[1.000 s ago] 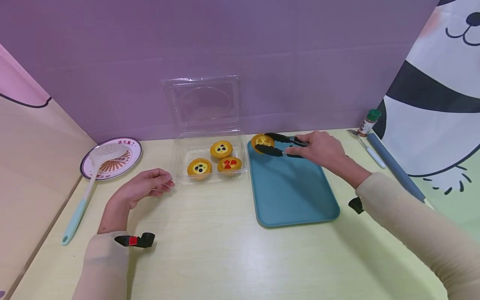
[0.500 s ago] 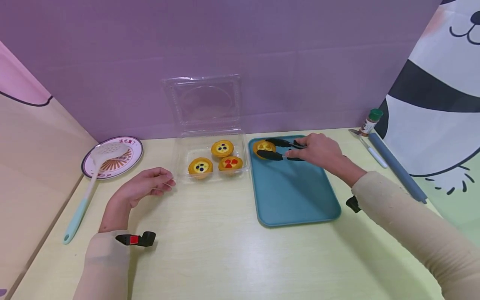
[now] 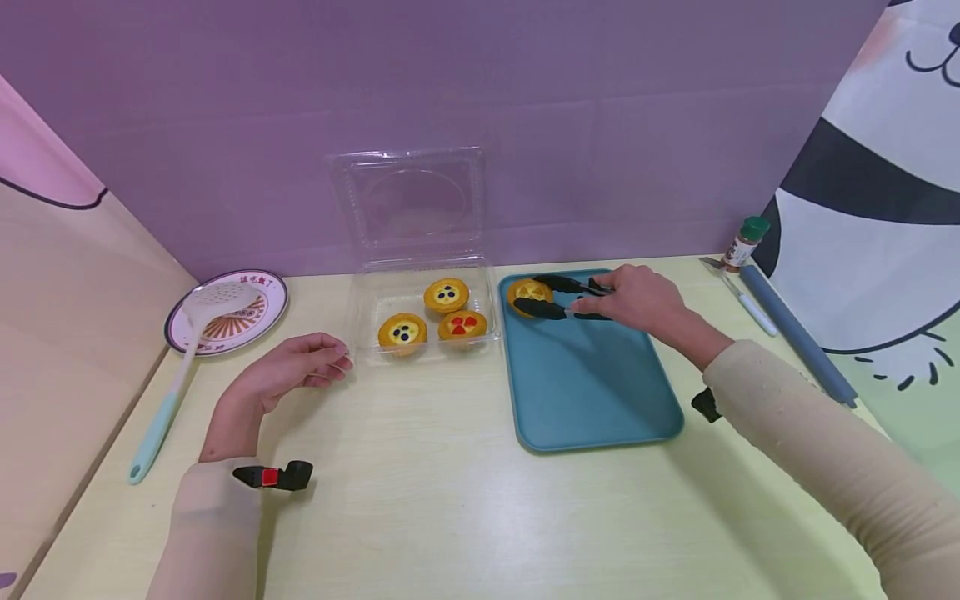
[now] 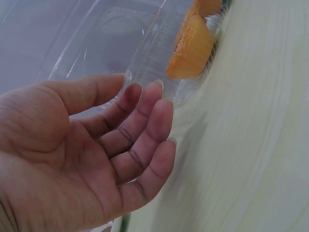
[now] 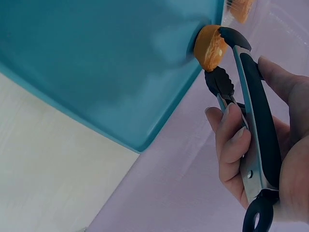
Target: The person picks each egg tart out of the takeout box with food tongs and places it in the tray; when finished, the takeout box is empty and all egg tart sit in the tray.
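Observation:
My right hand (image 3: 637, 296) grips black-and-silver kitchen tongs (image 5: 258, 121), fingers on one arm and thumb on the other. The tong tips stand apart at either side of an egg tart (image 3: 525, 292) with a yellow topping, at the far left corner of a blue tray (image 3: 592, 392). My left hand (image 3: 296, 371) holds nothing; its fingers are loosely bent, beside the near left corner of a clear plastic box (image 3: 367, 308). Inside the box are two tarts with dark dots, a nearer tart (image 3: 402, 331) and a farther tart (image 3: 447, 293), plus a tart with red pieces (image 3: 462, 325).
The box's lid (image 3: 412, 204) stands raised against the purple backdrop. A white skimmer (image 3: 168, 408) with a pale green handle leans on a patterned plate (image 3: 266, 312) at left. Far right lie a green-capped jar (image 3: 742, 242), a white-handled tool (image 3: 753, 312) and a blue-grey rod (image 3: 798, 337).
The tart has come down slightly toward me in the tray's corner, and the tong tips have spread a little beside it. My left hand keeps its place.

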{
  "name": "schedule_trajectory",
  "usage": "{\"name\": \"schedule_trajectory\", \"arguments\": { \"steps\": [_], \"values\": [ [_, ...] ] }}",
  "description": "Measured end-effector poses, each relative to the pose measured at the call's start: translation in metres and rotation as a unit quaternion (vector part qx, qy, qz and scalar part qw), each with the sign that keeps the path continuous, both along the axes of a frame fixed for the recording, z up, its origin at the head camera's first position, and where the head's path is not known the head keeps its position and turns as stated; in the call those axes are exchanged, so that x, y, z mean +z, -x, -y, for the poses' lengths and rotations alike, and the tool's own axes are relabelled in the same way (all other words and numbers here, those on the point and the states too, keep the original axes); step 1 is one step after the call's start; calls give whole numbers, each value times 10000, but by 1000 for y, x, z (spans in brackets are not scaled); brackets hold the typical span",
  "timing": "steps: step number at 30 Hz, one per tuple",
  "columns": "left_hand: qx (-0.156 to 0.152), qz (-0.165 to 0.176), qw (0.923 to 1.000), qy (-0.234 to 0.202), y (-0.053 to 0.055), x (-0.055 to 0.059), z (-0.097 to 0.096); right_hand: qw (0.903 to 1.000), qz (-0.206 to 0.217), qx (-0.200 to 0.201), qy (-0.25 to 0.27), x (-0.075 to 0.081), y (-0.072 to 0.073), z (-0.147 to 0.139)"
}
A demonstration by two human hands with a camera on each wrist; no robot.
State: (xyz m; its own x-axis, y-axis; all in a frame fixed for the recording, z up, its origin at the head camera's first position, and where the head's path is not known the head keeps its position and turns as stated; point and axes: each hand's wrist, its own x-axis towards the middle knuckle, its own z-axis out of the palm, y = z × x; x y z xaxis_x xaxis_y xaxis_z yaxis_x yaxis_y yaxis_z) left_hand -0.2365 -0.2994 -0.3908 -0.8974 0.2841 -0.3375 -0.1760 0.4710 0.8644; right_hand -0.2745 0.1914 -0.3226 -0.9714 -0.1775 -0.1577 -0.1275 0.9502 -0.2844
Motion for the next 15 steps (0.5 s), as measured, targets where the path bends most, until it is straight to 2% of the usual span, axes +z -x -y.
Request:
{"name": "schedule_trajectory", "arguments": {
  "steps": [10,15],
  "values": [
    [-23,75,9996,-271,1,-1,0,9996,146,-38,-226,10,2,3],
    [9,96,9995,-287,0,-1,0,9996,166,10,-206,9,3,4]
  ]
}}
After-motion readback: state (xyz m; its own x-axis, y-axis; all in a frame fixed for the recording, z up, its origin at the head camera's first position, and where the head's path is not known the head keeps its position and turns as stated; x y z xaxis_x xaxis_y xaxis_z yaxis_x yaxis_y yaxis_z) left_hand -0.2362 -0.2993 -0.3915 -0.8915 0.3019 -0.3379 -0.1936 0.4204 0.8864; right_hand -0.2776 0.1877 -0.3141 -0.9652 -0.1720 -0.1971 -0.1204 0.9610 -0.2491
